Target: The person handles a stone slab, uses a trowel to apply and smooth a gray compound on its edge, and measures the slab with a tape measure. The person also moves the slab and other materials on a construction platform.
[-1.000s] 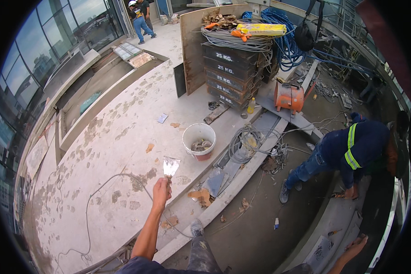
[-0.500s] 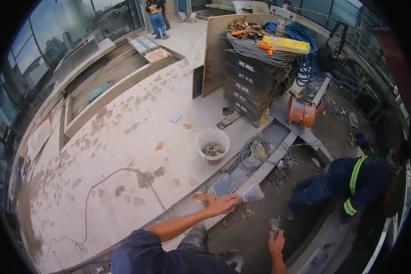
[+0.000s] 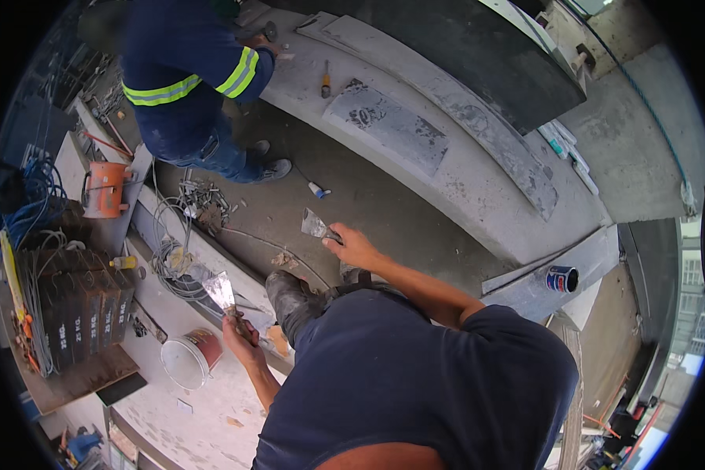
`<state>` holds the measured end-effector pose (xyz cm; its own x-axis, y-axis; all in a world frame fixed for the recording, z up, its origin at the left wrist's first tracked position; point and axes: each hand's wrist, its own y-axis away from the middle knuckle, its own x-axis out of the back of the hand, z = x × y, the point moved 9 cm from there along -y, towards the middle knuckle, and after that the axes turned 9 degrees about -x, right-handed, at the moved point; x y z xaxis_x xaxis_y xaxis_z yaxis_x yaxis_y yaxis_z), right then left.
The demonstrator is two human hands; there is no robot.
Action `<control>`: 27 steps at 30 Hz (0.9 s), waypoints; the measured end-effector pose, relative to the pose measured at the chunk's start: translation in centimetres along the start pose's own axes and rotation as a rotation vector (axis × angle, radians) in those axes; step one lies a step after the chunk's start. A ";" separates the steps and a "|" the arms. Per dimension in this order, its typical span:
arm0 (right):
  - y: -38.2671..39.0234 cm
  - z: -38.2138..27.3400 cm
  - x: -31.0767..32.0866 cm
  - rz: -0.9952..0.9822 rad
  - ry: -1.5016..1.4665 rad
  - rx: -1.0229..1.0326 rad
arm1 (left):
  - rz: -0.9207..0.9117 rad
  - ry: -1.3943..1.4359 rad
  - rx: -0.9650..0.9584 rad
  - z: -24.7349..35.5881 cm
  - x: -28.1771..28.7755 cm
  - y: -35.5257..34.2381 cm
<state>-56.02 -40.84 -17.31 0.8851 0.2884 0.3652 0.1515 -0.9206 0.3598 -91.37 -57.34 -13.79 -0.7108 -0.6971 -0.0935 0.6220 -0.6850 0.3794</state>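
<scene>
My left hand (image 3: 247, 346) is closed round the handle of a putty knife (image 3: 220, 290). The wide, smeared metal blade points away from me, above the pale ledge beside the bucket. In my right hand (image 3: 354, 247) is a second putty knife (image 3: 315, 224), with a narrower blade dirtied with grey. That blade hangs in the air over the dark floor strip, short of the long grey bench. On the bench lies a grey, stained flat sheet (image 3: 386, 128).
A co-worker (image 3: 184, 86) in a reflective-striped top bends over the bench at upper left. A yellow-handled tool (image 3: 326, 80) rests there. A white bucket (image 3: 188, 360), coiled cable (image 3: 172, 262), stacked weights (image 3: 78, 309) and an orange blower (image 3: 106, 190) stand left. An open can (image 3: 561, 279) sits right.
My view has swung far to the right, so the bench fills the top and the co-worker appears at upper left. Both hands still hold their putty knives.
</scene>
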 end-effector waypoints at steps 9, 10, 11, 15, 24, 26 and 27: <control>1.0 8.9 16.7 0.654 -0.696 -0.412 | -1.249 -0.497 -0.014 -4.9 -40.5 -5.9; 1.8 9.5 17.6 0.743 -0.666 -0.412 | -1.327 -0.492 0.047 -6.6 -43.3 -5.4; 2.5 10.3 18.3 0.807 -0.659 -0.427 | -1.390 -0.489 0.062 -8.3 -46.2 -5.0; 4.3 12.3 19.2 1.025 -0.887 -0.558 | -1.524 -0.572 0.230 -16.2 -53.0 -3.1; -6.7 10.3 19.8 0.946 -1.201 -0.571 | -1.505 -0.724 0.122 -28.5 -58.2 -3.1; -9.1 11.1 20.0 0.877 -1.211 -0.659 | -1.519 -0.745 -0.057 -29.3 -58.7 -3.4; -10.3 11.6 20.0 0.842 -1.202 -0.714 | -1.534 -0.702 -0.097 -29.5 -58.7 -3.4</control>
<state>-34.80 -28.63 -23.73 0.4736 -0.8783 -0.0659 -0.4443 -0.3028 0.8431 -42.08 -20.34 -36.74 -0.6167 0.7792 0.1122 -0.7336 -0.6205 0.2772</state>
